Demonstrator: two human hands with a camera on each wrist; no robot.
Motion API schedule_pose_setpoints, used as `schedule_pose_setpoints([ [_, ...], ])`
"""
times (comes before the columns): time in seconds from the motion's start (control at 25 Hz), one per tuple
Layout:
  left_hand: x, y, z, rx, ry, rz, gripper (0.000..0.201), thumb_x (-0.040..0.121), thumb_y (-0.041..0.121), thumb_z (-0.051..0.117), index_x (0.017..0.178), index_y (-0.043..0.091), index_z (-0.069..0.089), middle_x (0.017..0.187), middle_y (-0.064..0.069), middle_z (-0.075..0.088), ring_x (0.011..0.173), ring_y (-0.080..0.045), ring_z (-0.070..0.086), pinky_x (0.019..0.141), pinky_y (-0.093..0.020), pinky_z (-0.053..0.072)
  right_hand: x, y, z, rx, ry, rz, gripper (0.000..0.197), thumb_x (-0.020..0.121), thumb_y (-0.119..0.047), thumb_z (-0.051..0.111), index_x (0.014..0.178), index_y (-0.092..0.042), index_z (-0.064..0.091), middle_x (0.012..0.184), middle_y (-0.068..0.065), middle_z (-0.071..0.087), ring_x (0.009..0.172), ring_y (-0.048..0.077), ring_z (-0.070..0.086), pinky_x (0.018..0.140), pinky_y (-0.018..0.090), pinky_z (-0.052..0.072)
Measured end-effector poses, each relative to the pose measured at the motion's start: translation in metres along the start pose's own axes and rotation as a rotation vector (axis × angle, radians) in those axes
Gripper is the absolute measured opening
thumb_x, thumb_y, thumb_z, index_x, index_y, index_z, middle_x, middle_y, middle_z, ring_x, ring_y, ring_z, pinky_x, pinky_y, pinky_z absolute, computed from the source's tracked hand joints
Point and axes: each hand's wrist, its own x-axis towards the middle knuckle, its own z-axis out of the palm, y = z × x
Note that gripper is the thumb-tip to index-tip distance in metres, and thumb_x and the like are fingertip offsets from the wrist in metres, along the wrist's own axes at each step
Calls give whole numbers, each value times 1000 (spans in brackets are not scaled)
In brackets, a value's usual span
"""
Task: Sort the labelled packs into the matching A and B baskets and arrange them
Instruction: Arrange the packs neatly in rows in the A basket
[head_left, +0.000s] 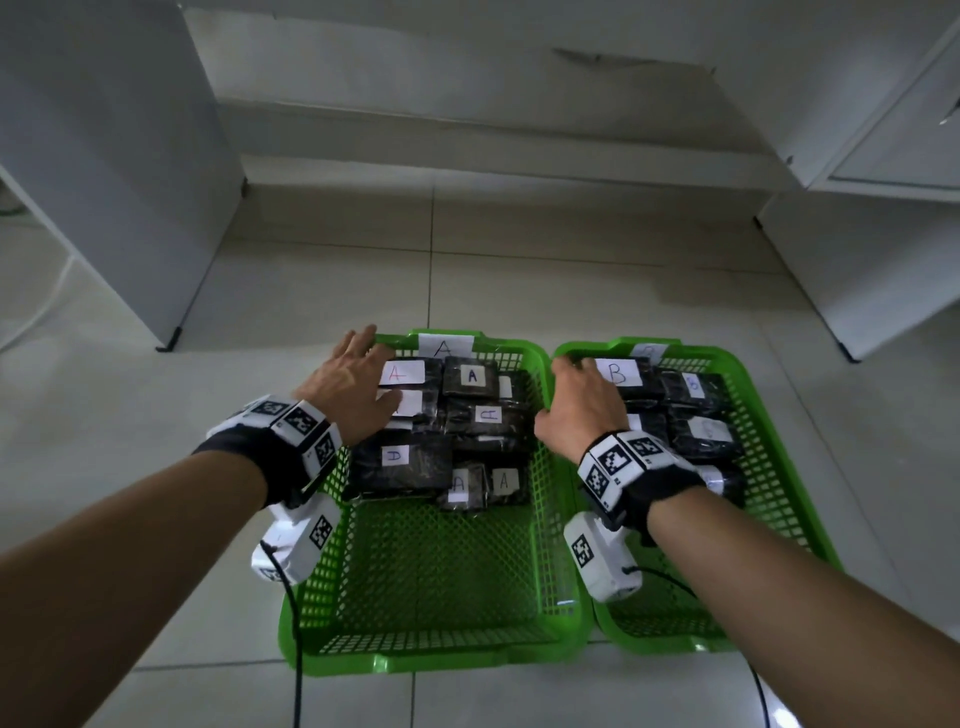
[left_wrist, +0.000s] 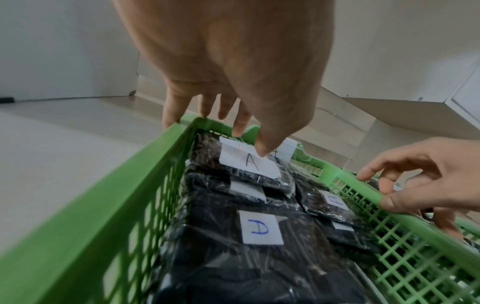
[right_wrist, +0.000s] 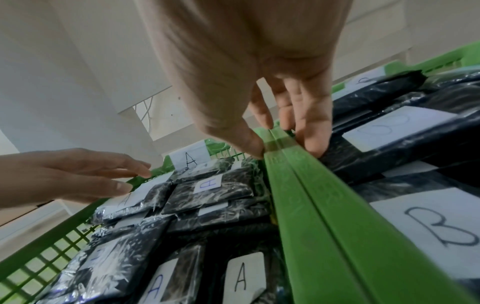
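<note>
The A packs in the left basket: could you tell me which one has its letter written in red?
The far-left A pack, beside the left hand; the other legible A labels are black or blue.

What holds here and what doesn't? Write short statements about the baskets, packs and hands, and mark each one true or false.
1. Two green baskets stand side by side on the tiled floor: the left basket and the right basket. True.
2. The left basket carries a B tag. False: its far rim bears an A tag.
3. The left hand lies flat on the packs in the left basket. True.
4. The right hand holds a pack in the air. False: it rests at the baskets' shared rim.
5. The packs fill the left basket's near end. False: that end is bare.
</note>
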Motion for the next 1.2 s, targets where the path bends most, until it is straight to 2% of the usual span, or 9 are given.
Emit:
schedule_pose_setpoints([
  [0.16, 0, 7, -5, -21, 12, -19, 57, 91, 35, 59, 141, 13, 39, 157, -13, 22, 146, -34, 19, 116, -47, 29, -2, 8, -1, 75, 20, -63, 44, 87, -16, 72, 127, -8, 56, 128, 10, 52, 115, 29, 58, 100, 35, 48],
  [0.32, 5, 10, -3, -17, -32, -55, 61, 90, 44, 58, 141, 16, 41, 155, -11, 22, 145, -35, 20, 116, -49, 30, -6, 15, -2, 93, 43, -94, 39, 90, -23, 73, 123, -7, 60, 127, 9, 54, 117, 26, 56, 101, 33, 45],
  [0.52, 6, 7, -4, 39, -61, -25, 62, 85, 51, 56, 136, 16, 46, 133, -3, 37, 130, -28, 35, 111, -51, 36, -8, 18, 3, 86, 44, -111, 30, 91, -22, 72, 116, -7, 64, 122, 9, 57, 112, 24, 58, 98, 31, 47],
  [0.64, 3, 14, -6, 91, -72, -73, 63, 90, 52, 49, 146, 25, 35, 160, -7, 16, 148, -33, 12, 117, -62, 12, -11, 15, 0, 70, 58, -108, 24, 90, -24, 69, 109, -9, 65, 118, 7, 58, 106, 23, 60, 91, 33, 51],
  [0.72, 3, 27, -9, 146, -14, -45, 60, 94, 47, 49, 148, 25, 32, 164, -6, 8, 151, -29, 4, 116, -62, 2, -15, 13, -4, 52, 90, -114, 22, 90, -29, 66, 104, -12, 64, 112, 4, 57, 99, 22, 60, 82, 35, 54],
  [0.8, 7, 41, -15, 175, 63, 47, 49, 94, 43, 49, 137, 20, 47, 158, -7, 28, 146, -28, 25, 119, -58, 16, -18, 10, -7, 61, 99, -138, 19, 88, -26, 67, 102, -13, 63, 107, 1, 54, 94, 20, 58, 74, 31, 51],
  [0.92, 14, 60, -25, 150, 111, 132, 34, 93, 40, 48, 116, 18, 60, 135, -2, 51, 120, -22, 52, 106, -45, 42, -17, 11, -15, 110, 85, -198, 26, 82, -2, 70, 106, -10, 65, 104, -3, 51, 92, 15, 55, 74, 20, 44],
  [1.04, 22, 73, -30, 119, 60, 152, 21, 93, 33, 50, 104, 19, 61, 119, 0, 56, 96, -18, 59, 87, -35, 53, -14, 15, -26, 193, 52, -287, 43, 78, 14, 63, 113, -10, 67, 112, 0, 56, 101, 17, 56, 84, 19, 47],
  [1.2, 30, 70, -37, 84, -13, 148, 18, 93, 29, 51, 102, 18, 62, 116, 1, 58, 94, -18, 62, 82, -32, 56, -6, 20, -43, 162, -85, -353, 46, 81, 1, 68, 124, -17, 63, 125, -5, 53, 110, 12, 53, 89, 17, 41],
])
